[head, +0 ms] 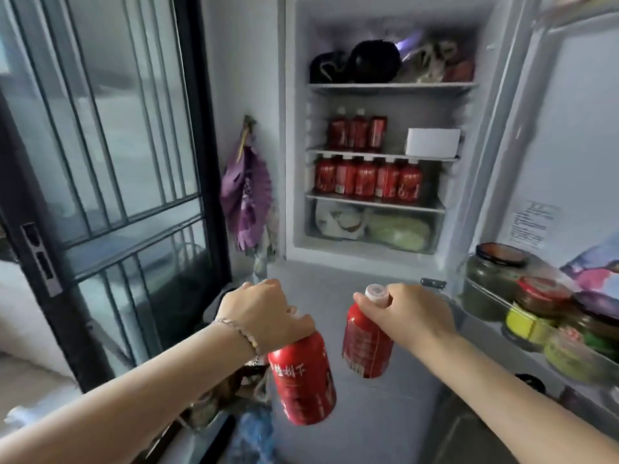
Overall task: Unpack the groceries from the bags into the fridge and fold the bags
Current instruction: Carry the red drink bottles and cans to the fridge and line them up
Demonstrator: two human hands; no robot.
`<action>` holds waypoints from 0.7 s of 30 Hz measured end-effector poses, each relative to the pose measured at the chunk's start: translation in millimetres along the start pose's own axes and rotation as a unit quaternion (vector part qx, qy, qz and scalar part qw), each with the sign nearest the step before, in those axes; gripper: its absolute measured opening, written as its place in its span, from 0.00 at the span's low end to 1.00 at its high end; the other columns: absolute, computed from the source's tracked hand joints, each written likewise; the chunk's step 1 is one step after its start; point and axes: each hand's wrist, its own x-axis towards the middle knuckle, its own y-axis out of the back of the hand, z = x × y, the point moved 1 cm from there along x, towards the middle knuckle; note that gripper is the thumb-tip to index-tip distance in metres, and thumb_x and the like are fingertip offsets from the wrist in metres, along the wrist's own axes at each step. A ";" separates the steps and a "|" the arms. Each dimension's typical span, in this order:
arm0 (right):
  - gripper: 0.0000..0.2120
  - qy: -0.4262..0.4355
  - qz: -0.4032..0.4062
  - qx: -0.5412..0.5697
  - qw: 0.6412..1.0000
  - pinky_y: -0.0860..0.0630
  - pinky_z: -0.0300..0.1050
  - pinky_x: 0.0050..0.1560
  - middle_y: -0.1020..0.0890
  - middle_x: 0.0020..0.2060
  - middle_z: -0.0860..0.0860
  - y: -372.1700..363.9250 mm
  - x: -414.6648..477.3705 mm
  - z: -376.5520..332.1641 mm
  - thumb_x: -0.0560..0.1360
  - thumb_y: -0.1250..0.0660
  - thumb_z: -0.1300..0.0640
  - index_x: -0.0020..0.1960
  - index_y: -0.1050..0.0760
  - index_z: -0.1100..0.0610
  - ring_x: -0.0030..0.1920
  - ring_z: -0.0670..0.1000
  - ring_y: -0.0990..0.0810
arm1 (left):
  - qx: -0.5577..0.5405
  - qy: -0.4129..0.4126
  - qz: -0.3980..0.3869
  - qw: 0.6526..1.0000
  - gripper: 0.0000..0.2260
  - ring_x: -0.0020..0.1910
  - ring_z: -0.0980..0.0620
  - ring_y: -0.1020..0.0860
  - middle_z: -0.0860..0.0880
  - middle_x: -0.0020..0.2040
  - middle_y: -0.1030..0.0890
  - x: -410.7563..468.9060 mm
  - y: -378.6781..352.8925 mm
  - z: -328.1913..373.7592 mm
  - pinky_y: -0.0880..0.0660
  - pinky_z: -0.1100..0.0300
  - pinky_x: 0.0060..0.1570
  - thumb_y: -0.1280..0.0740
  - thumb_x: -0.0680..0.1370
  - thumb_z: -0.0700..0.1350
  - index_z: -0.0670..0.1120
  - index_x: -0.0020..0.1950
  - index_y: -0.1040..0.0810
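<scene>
I hold two red drink bottles by their tops in front of the open fridge [375,259]. My left hand [264,311] grips one red bottle [303,380] from above, covering its cap. My right hand [407,313] grips the other red bottle [366,343] at its white cap. Inside, a row of several red bottles [368,179] fills the third shelf, and three more red bottles [356,133] stand on the second shelf beside a white box [432,142]. A blurred blue bag [254,433] lies low between my arms.
Dark bagged items [355,63] sit on the top shelf. The crisper drawer [371,227] holds green vegetables. The open fridge door [569,128] on the right carries jars [492,279] in its rack. A black-framed glass door [100,162] stands left; a purple fan [246,195] hangs on the wall.
</scene>
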 end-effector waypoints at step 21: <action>0.21 -0.044 0.135 0.159 0.977 0.33 0.41 0.33 0.24 0.37 0.49 -71.1 430.8 42.0 0.77 0.42 0.38 0.42 0.28 0.56 0.38 0.51 0.24 | 0.039 -0.034 0.041 0.998 0.23 0.44 0.50 0.26 0.52 0.42 0.25 384.6 -33.0 16.4 0.31 0.59 0.40 0.41 0.70 0.68 0.48 0.45 0.30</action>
